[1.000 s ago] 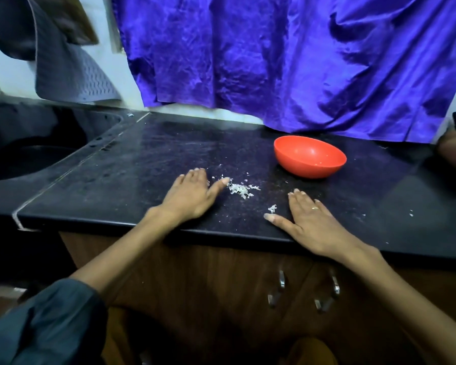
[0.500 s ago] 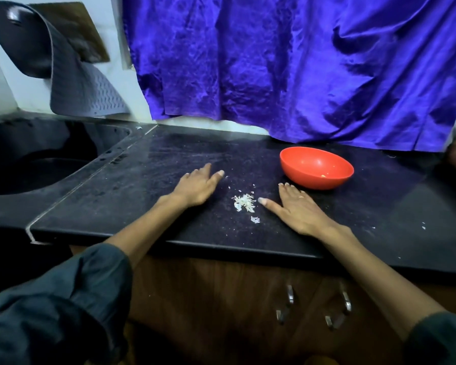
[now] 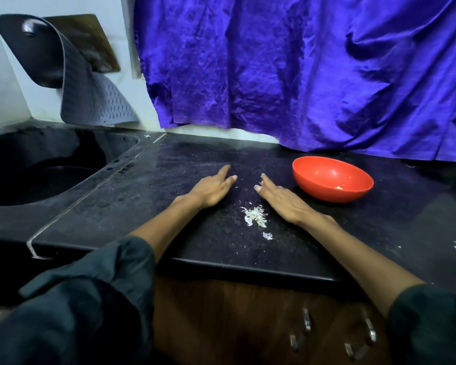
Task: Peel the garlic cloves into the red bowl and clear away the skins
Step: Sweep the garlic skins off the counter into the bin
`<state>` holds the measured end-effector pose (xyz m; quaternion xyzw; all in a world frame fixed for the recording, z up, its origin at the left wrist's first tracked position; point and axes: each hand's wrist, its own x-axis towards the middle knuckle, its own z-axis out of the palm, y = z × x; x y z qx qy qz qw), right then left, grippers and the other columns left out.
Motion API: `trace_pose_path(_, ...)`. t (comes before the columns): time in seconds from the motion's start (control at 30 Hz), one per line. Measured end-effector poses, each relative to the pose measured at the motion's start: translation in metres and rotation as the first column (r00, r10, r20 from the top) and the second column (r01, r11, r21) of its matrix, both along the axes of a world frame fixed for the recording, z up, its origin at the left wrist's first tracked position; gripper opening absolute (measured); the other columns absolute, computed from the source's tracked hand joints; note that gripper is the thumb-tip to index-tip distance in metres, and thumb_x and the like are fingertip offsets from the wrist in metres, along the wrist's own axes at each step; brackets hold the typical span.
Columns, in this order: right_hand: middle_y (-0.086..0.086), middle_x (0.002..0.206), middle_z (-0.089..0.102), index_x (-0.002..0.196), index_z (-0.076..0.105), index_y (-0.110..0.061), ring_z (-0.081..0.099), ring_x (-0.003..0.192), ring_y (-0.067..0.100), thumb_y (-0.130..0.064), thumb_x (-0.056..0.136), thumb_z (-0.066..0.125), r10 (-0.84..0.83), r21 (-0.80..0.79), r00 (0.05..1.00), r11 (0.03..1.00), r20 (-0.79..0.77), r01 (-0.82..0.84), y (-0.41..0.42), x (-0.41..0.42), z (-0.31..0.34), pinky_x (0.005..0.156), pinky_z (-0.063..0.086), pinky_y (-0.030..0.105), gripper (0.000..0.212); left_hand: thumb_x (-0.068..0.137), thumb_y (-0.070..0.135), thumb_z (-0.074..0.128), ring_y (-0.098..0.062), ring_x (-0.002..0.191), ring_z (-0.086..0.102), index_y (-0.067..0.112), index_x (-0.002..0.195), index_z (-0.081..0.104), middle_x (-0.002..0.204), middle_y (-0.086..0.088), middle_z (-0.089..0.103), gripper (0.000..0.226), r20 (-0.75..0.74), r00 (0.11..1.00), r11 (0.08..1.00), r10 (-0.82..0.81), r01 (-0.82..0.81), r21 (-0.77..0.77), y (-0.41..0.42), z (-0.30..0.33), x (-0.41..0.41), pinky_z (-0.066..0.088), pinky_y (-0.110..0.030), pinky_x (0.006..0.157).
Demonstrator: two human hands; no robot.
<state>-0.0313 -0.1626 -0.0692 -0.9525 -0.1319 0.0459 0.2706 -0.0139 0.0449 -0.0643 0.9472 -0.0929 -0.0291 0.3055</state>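
Head view of a black stone counter (image 3: 353, 233) with a red bowl (image 3: 332, 182) as the reference point. The red bowl is sitting upright on the counter, round and smooth-walled, its glossy inside catching a soft highlight; a small pale piece, probably garlic (image 3: 339, 187), is lying on its floor toward the nearer wall, too small to say more.

The right hand (image 3: 282, 201) is lying palm-down on the counter just left of the red bowl, fingers straight and held together, thumb spread toward the left, gripping nothing; whether its fingertips are touching the bowl's base cannot be told. The left hand (image 3: 211, 189) is lying further left of the bowl, also flat with fingers extended and close together, holding nothing. The two hands are angling toward each other, with a narrow gap showing between their fingertips.

The garlic skins (image 3: 256, 216) are forming a small loose heap of white, papery flakes left of and nearer than the bowl, between the two wrists and touching neither. One separate flake (image 3: 267, 235) is lying nearer still, and finer white crumbs are scattering toward the counter's front edge.

Behind the bowl a wrinkled blue curtain (image 3: 300, 75) is hanging. Far left of the bowl a dark sink (image 3: 37, 180) is sitting in the counter, with a grey mat (image 3: 90, 101) curling down the wall above it.
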Motion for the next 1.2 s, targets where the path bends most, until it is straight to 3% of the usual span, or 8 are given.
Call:
trace_pose_path(0.27,-0.007,0.156,0.027,0.153,0.015,-0.034,0.023,0.143,0.008,-0.049,0.102,0.027,0.136,0.025,0.990,0.990,0.041,-0.137,-0.005,-0.016,0.010,0.113,0.015,0.021,0.054,0.106,0.031,0.025,-0.026,0.140,0.037,0.022,0.154,0.018,0.153,-0.008,0.039,0.050,0.094,0.963,0.968,-0.251,0.252,-0.001,-0.025,0.004,-0.025,0.025,-0.031,0.111)
trace_pose_path(0.47,-0.001,0.140,0.052,0.139,0.031,-0.036,0.051,0.127,0.007,-0.049,0.085,0.044,0.174,0.639,0.984,0.762,-0.048,-0.104,-0.023,-0.047,0.005,0.114,0.027,0.022,0.057,0.106,0.034,0.033,-0.014,0.132,0.048,0.017,0.141,0.048,0.134,-0.005,0.061,0.042,0.183,0.979,0.903,-0.086,0.154,-0.400,0.007,0.005,-0.054,0.030,-0.025,0.111)
trace_pose_path(0.57,-0.013,0.151,0.037,0.142,0.026,-0.053,0.032,0.141,0.010,-0.069,0.088,0.039,0.059,0.371,0.998,0.927,-0.010,-0.051,-0.022,-0.021,0.001,0.121,0.010,0.033,0.058,0.105,0.042,0.028,-0.029,0.142,0.033,0.018,0.152,0.027,0.153,-0.010,0.038,0.052,0.113,0.991,0.986,0.067,-0.049,-0.158,0.005,0.006,-0.038,0.022,-0.031,0.112)
trace_pose_path(0.67,-0.009,0.153,0.033,0.151,0.015,-0.039,0.028,0.143,0.013,-0.052,0.100,0.029,0.046,0.157,0.999,0.987,0.012,-0.047,-0.010,-0.007,0.003,0.113,0.012,0.023,0.055,0.105,0.041,0.024,-0.036,0.141,0.031,0.022,0.156,0.013,0.153,-0.018,0.035,0.055,0.033,0.999,1.000,-0.021,0.021,-0.001,-0.013,0.006,-0.029,0.022,-0.033,0.112)
trace_pose_path(0.83,-0.005,0.157,0.027,0.152,0.020,-0.029,0.023,0.145,0.015,-0.041,0.103,0.028,0.121,-0.010,0.991,0.993,0.060,-0.121,-0.004,-0.015,0.005,0.117,0.013,0.030,0.051,0.106,0.033,0.025,-0.029,0.143,0.031,0.021,0.155,0.017,0.155,-0.009,0.034,0.051,0.074,0.983,0.986,-0.166,0.167,-0.012,-0.028,0.006,-0.045,0.019,-0.029,0.113)
trace_pose_path(1.0,-0.009,0.155,0.028,0.151,0.023,-0.027,0.025,0.142,0.005,-0.038,0.104,0.032,0.214,0.033,0.972,0.975,0.094,-0.218,-0.008,-0.051,0.003,0.115,0.017,0.022,0.050,0.107,0.029,0.028,-0.026,0.134,0.045,0.018,0.151,0.030,0.146,-0.010,0.048,0.046,0.148,0.966,0.966,-0.211,0.229,-0.120,-0.030,0.001,-0.089,0.030,-0.031,0.110)
trace_pose_path(1.13,-0.011,0.151,0.034,0.152,0.025,-0.025,0.025,0.134,-0.007,-0.037,0.103,0.035,0.211,0.137,0.975,0.966,0.062,-0.218,-0.012,-0.074,0.003,0.101,0.014,-0.002,0.052,0.105,0.027,0.036,-0.016,0.129,0.050,0.015,0.140,0.049,0.136,-0.004,0.059,0.039,0.181,0.979,0.942,-0.091,0.144,-0.304,-0.029,0.000,-0.109,0.033,-0.020,0.100)
trace_pose_path(1.2,-0.013,0.152,0.030,0.149,0.032,-0.021,0.022,0.135,-0.008,-0.036,0.102,0.037,0.205,0.226,0.977,0.951,0.050,-0.211,-0.013,-0.082,0.003,0.100,0.012,0.000,0.049,0.100,0.040,0.042,-0.016,0.124,0.054,0.020,0.128,0.058,0.125,-0.003,0.066,0.038,0.128,0.991,0.887,-0.032,0.087,-0.453,-0.029,-0.001,-0.116,0.035,-0.024,0.103)
